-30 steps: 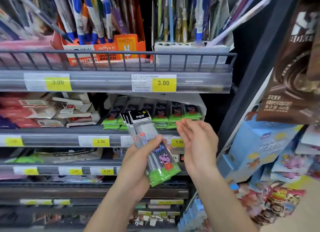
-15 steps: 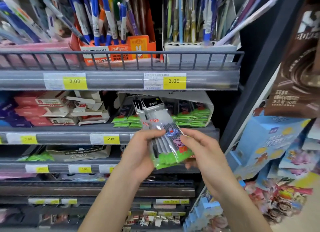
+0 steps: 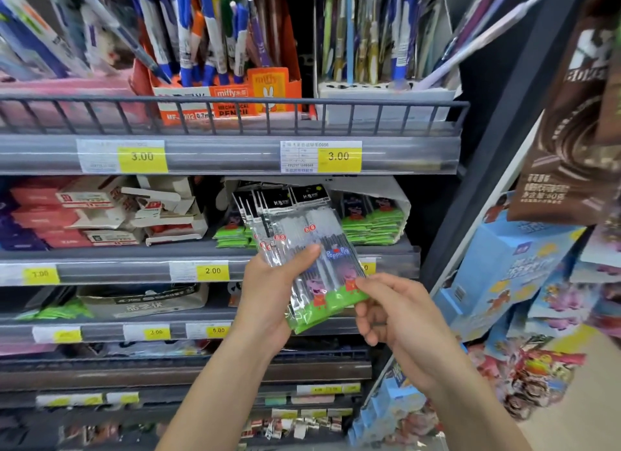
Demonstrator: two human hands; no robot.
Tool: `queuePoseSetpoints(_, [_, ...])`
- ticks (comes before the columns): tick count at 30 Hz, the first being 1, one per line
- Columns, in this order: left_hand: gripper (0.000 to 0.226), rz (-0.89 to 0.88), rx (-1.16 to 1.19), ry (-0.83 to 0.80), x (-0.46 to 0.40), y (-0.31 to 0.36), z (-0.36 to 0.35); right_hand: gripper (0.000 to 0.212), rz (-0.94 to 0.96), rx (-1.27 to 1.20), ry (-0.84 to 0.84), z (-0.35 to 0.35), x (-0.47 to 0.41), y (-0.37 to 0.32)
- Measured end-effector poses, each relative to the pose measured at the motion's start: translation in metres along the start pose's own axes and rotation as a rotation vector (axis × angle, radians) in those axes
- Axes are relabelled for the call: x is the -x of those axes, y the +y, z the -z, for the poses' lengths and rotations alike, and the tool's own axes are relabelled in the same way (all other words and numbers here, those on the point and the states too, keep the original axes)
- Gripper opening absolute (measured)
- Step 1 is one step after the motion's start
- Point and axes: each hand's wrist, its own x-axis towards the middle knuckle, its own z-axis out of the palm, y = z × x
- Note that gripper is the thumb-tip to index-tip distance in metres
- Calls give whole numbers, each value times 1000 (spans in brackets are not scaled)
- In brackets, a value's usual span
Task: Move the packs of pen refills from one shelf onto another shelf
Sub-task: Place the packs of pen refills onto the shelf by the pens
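Before the shelf, both hands, left (image 3: 268,302) and right (image 3: 400,316), grip several fanned refill packs (image 3: 312,255).

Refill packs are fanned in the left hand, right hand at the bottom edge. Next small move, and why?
Probably square the stack: the right hand pinches the green lower edge of the refill packs, which sit fanned in the left hand.

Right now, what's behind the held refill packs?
More packs stacked in a white box on the shelf. The held packs cover the stack's middle, so its count is hidden.
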Motion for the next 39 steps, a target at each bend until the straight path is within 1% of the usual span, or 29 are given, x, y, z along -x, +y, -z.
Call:
queuePoseSetpoints(2, [56,4,-9,34,1,1,3,19,-15,-65,23,-1,-1,-2])
queuePoseSetpoints(3, [55,5,-14,45,1,1,4,17,-18,-81,37,-1,-2,-3])
queuePoseSetpoints(5, [36,8,-7,31,0,2,8,17,-11,-93,64,-1,-4,-5])
queuePoseSetpoints(7, [17,14,29,6,0,3,10,20,2,-86,101,0,-9,-6])
queuePoseSetpoints(9, [8,15,61,-6,1,3,11,24,17,-80,155,-1,-16,-10])
queuePoseSetpoints(10, [5,20,78,-10,2,4,11,22,26,-88,189,-3,-22,-13])
queuePoseSetpoints(14, [5,21,78,-19,4,4,7,17,52,-185,328,-12,-50,-29])
queuePoseSetpoints(17, [6,15,69,-31,5,4,4,16,50,-444,378,-23,-63,-28])
queuePoseSetpoints(19, [10,19,67,-32,6,5,3,19,51,-552,389,-29,-64,-22])
queuePoseSetpoints(22, [11,30,69,-29,6,6,3,26,21,-609,351,-36,-62,-11])
queuePoseSetpoints(26, [9,45,87,-15,7,6,3,28,-20,-607,284,-38,-64,-9])
queuePoseSetpoints(30, [29,125,172,15,8,7,-1,23,-25,-629,246,-35,-75,-18])
queuePoseSetpoints(32, [32,197,211,14,9,9,-3,19,-18,-627,255,-33,-80,-19])
queuePoseSetpoints(34, [30,237,234,-9,9,11,-2,16,-17,-579,274,-33,-84,-19])
queuePoseSetpoints(36, [28,253,264,-52,10,13,-1,19,-16,-485,302,-34,-87,-17])
queuePoseSetpoints(39, [36,272,263,-112,12,18,3,26,-10,-333,312,-35,-82,-15])
